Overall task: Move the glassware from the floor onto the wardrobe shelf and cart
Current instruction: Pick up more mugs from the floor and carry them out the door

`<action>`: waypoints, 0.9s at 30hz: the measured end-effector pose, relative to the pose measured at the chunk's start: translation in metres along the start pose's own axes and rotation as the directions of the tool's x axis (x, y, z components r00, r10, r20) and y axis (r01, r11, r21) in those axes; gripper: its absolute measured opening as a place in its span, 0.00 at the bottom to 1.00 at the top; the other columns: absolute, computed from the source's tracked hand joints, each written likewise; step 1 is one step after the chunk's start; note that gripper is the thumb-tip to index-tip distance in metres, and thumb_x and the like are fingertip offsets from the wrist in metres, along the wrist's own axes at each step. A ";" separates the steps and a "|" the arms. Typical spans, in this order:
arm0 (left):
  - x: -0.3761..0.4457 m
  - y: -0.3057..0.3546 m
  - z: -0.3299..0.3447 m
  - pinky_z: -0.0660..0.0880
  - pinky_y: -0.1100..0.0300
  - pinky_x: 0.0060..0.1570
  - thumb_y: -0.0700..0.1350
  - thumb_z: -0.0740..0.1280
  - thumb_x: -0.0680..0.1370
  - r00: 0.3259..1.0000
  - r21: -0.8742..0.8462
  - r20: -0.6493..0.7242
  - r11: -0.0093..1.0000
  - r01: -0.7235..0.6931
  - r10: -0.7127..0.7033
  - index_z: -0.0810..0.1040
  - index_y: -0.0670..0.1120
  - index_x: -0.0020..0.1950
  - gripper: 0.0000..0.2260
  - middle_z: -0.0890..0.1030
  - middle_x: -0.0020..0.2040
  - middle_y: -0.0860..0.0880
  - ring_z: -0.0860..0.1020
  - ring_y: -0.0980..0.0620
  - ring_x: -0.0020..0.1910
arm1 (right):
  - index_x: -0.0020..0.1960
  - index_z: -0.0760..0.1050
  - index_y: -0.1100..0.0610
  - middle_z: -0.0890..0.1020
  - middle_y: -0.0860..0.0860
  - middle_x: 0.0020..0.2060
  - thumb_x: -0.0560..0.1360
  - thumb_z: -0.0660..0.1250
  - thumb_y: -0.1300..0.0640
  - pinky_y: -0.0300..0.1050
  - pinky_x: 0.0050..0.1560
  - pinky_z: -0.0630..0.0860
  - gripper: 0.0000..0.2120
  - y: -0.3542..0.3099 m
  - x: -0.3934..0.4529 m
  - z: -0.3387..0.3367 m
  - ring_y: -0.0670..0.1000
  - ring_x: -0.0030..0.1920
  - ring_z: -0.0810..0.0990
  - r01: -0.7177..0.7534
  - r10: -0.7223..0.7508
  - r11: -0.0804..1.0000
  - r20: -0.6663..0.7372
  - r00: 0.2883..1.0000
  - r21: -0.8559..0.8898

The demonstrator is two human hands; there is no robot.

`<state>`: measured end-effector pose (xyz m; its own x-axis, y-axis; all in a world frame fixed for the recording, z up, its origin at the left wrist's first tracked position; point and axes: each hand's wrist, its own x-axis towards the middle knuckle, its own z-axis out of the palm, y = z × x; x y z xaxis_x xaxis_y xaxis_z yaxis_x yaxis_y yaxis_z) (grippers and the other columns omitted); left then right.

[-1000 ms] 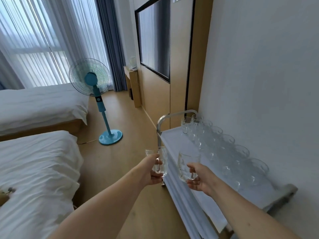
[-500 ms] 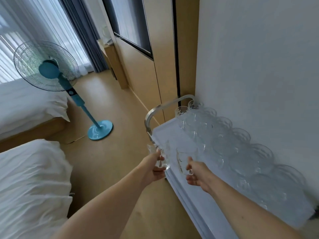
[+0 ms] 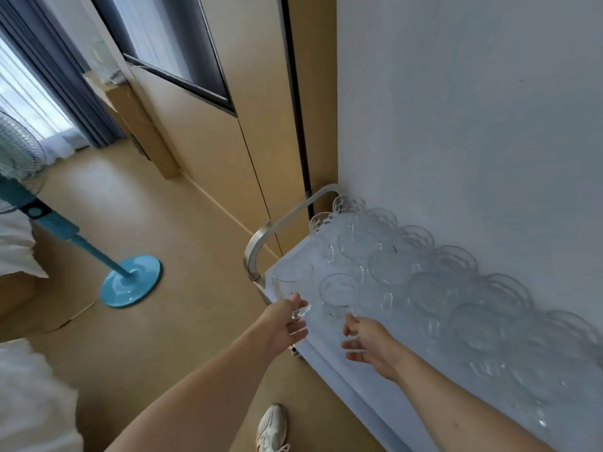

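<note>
Looks like a hotel room or a guest bedroom. White bedding (image 3: 19, 243) at the left edge, a blue pedestal fan (image 3: 130, 282) standing on the pale wood-look floor (image 3: 182, 230), and dark blue curtains (image 3: 62, 76) over sheer ones by a bright window at the far left. Along the right wall, light wood panelling (image 3: 208, 164) framing a dark flat screen (image 3: 169, 40), and a metal-handled service cart (image 3: 257, 256) loaded with rows of clear glass mugs (image 3: 391, 265).
</note>
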<state>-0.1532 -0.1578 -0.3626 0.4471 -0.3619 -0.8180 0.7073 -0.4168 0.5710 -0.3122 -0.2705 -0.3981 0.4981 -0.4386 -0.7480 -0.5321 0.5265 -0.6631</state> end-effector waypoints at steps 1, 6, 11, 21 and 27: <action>0.008 0.004 -0.004 0.79 0.53 0.47 0.53 0.63 0.84 1.000 0.019 0.024 1.000 0.010 -0.011 0.79 0.43 0.54 0.13 0.72 0.46 0.44 0.71 0.50 0.38 | 0.45 0.75 0.59 0.79 0.55 0.46 0.83 0.59 0.46 0.48 0.46 0.81 0.17 0.000 0.002 0.004 0.55 0.47 0.80 -0.007 0.008 1.000 -0.018 1.000 0.011; 0.043 0.029 -0.017 0.78 0.53 0.49 0.52 0.63 0.84 0.991 0.059 0.126 0.997 0.046 -0.053 0.80 0.43 0.55 0.13 0.73 0.51 0.45 0.72 0.49 0.43 | 0.53 0.81 0.59 0.80 0.56 0.53 0.84 0.60 0.51 0.51 0.48 0.82 0.14 0.000 0.006 0.031 0.56 0.50 0.81 -0.038 0.053 0.996 -0.201 0.978 0.080; 0.076 0.047 -0.020 0.78 0.50 0.59 0.50 0.65 0.83 0.969 0.105 0.229 0.992 0.074 -0.096 0.81 0.43 0.56 0.12 0.73 0.59 0.46 0.75 0.46 0.58 | 0.53 0.81 0.56 0.80 0.53 0.54 0.83 0.61 0.52 0.49 0.45 0.80 0.12 -0.014 0.020 0.052 0.55 0.46 0.80 -0.018 0.075 0.987 -0.352 0.933 0.163; 0.120 0.060 -0.010 0.76 0.52 0.59 0.49 0.66 0.83 0.908 0.354 0.373 0.934 0.051 -0.191 0.78 0.45 0.64 0.13 0.73 0.69 0.50 0.71 0.48 0.67 | 0.51 0.82 0.53 0.82 0.50 0.50 0.82 0.64 0.51 0.50 0.45 0.81 0.09 -0.025 0.044 0.086 0.57 0.49 0.83 0.010 0.165 0.956 -0.567 0.807 0.293; 0.122 0.066 -0.005 0.75 0.54 0.57 0.51 0.69 0.80 0.916 0.481 0.368 0.876 -0.039 -0.161 0.74 0.45 0.68 0.19 0.74 0.69 0.48 0.73 0.47 0.66 | 0.42 0.81 0.50 0.85 0.51 0.45 0.76 0.73 0.49 0.54 0.49 0.84 0.07 -0.027 0.047 0.085 0.56 0.46 0.84 0.060 0.148 0.961 -0.687 0.712 0.269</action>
<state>-0.0492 -0.2255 -0.4245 0.0938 -0.5713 -0.8153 0.3385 -0.7519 0.5658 -0.2164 -0.2430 -0.4132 -0.1943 -0.7347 -0.6500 -0.2978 0.6755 -0.6745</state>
